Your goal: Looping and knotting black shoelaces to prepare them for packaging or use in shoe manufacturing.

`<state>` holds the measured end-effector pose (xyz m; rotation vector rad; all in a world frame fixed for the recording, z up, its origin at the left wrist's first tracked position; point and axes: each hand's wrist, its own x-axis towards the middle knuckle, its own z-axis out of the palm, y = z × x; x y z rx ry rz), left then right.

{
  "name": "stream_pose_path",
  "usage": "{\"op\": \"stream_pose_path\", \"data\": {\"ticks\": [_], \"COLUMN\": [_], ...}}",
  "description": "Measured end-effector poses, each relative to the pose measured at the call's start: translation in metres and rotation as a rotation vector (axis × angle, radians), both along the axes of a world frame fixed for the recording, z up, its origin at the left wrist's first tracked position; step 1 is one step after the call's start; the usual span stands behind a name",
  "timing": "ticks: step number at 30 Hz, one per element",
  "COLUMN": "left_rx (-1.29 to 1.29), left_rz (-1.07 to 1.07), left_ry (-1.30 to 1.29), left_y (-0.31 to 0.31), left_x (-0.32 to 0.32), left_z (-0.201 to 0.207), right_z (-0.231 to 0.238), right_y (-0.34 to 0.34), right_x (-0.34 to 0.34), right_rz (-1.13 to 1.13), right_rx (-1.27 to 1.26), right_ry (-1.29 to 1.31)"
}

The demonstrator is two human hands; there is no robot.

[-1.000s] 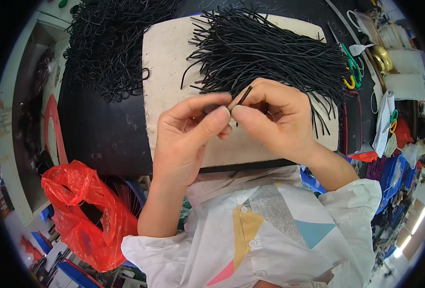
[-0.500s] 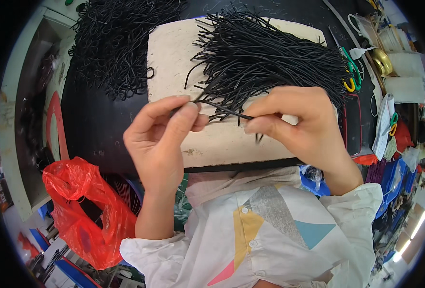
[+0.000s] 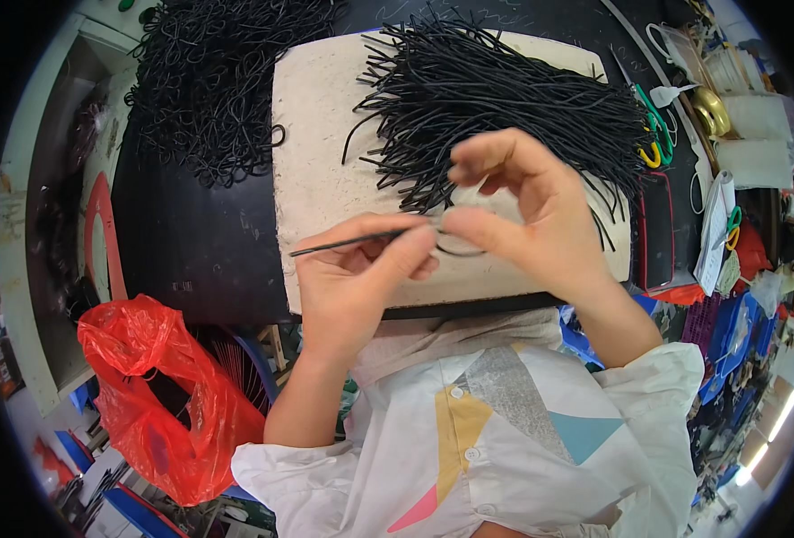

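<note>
A thin black cord (image 3: 348,243) is pinched between the thumb and fingers of my left hand (image 3: 343,291). One straight end sticks out to the left, and a blurred curved part shows right of the fingertips. Close by on the right, my right hand (image 3: 549,220) has its thumb and curled fingers apart; its thumb tip comes up to the left fingertips. Both hands are above a cream board (image 3: 325,117). Behind them on the board lies a thick bundle of loose black cords (image 3: 496,99), partly covered by my right hand.
A heap of looped black cords (image 3: 218,90) lies on the dark table at the far left. Green-and-yellow scissors (image 3: 655,134) and a red-edged dark case (image 3: 655,229) lie on the right. A red plastic bag (image 3: 168,412) hangs at the near left.
My left hand has moved right with the cord, which now points left. My right fingers have parted and let go of the cord stretched between the hands.
</note>
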<state>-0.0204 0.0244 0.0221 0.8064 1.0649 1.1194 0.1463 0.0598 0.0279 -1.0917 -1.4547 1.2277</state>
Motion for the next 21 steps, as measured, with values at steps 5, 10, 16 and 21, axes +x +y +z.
{"op": "stream_pose_path", "data": {"ticks": [5, 10, 16, 21], "left_rx": [-0.073, -0.109, -0.143, -0.093], "left_rz": [-0.279, -0.278, -0.009, 0.269], "left_ry": [0.092, 0.058, -0.396, -0.456], "left_y": [-0.009, -0.011, -0.014, -0.007], "left_x": [0.001, 0.004, -0.001, 0.012], "left_z": [-0.009, -0.002, -0.002, -0.020], "right_z": [0.019, 0.022, -0.003, -0.033], "right_y": [0.007, 0.023, 0.016, -0.020], "right_x": [-0.010, -0.015, 0.009, 0.002], "right_rz": [0.300, 0.372, 0.056, -0.147], "right_rx": [0.318, 0.131, -0.290, 0.992], "right_ry": [-0.294, -0.209, 0.110, -0.552]}}
